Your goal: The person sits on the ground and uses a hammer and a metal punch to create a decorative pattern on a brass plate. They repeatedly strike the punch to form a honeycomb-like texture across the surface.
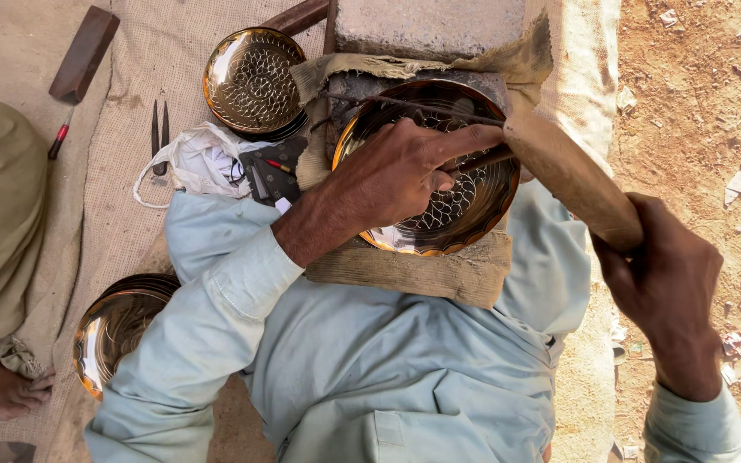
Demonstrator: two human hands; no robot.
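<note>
The brass plate [426, 171] lay on a folded cloth pad [439, 273]. The left hand [392, 176] rested on the plate, fingers pinched around a thin metal punch [484, 159]. The right hand [666, 279], beside the plate, was closed around a wooden mallet [569, 176] whose head stood over the plate's rim.

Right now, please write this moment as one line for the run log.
left hand: holds thin punch on brass plate | right hand: grips wooden mallet, raised | plate rests on burlap pad
</note>
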